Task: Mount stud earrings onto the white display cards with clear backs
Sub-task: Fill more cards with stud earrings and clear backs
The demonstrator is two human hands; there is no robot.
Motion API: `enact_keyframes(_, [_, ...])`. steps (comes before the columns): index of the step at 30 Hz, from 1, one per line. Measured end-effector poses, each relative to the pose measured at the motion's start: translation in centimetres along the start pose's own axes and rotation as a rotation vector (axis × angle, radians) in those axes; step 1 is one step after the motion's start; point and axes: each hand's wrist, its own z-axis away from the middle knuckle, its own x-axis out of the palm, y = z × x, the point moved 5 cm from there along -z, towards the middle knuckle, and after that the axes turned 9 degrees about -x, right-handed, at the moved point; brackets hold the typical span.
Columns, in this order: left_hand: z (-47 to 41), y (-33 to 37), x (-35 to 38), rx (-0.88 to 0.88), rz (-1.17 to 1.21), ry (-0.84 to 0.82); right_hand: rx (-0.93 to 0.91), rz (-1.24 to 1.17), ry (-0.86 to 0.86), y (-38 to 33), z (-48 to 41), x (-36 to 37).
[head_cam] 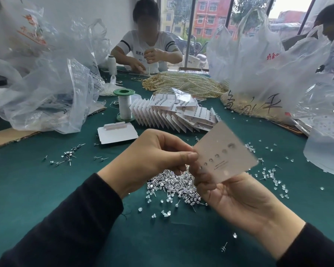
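Note:
A white display card (226, 153) with a slanting row of several stud earrings is held tilted above the green table. My right hand (237, 197) grips its lower edge from below, fingers behind the card. My left hand (152, 158) has curled fingers, and its thumb and forefinger pinch the card's left edge; whether they also hold a stud is hidden. A pile of loose stud earrings (174, 184) lies on the cloth under my hands. Clear backs (165, 207) are scattered in front of the pile and to the right.
A fanned stack of filled cards (174, 112) lies beyond my hands, with blank cards (117, 132) and a thread spool (124, 104) to its left. Plastic bags (46, 89) flank the table. Pearl strands (183, 83) lie before a person seated opposite.

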Motion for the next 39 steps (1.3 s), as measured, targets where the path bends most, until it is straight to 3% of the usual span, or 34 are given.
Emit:
enact_keyframes(3, [-0.1, -0.1, 0.1, -0.018, -0.019, 0.035, -0.105, 0.197, 0.076, -0.2, -0.1, -0.1])
enact_keyframes(7, [-0.4, -1.1, 0.3, -0.108, 0.013, 0.071, -0.385, 0.723, 0.172, -1.6, 0.0, -0.2])
enact_keyframes(11, [-0.3, -2.1, 0.9, -0.282, 0.209, -0.029, -0.743, 1.201, 0.196, -3.0, 0.8, 0.5])
enact_keyframes(14, [-0.3, -2.3, 1.2, -0.367, 0.356, -0.074, -0.888, 1.391, 0.193, -3.3, 1.3, 1.0])
enact_keyframes(20, [-0.3, -2.4, 0.8, -0.363, 0.251, -0.013, -0.981, 1.599, 0.153, -3.2, 1.6, 1.6])
enact_keyframes(25, [-0.5, -2.2, 0.5, -0.226, -0.027, 0.178, -1.051, 1.551, 0.125, -3.6, 1.8, 2.2])
enact_keyframes(39, [-0.4, -1.7, 0.5, -0.096, -0.213, 0.317, -1.109, 1.651, 0.086, -2.9, 1.5, 2.3])
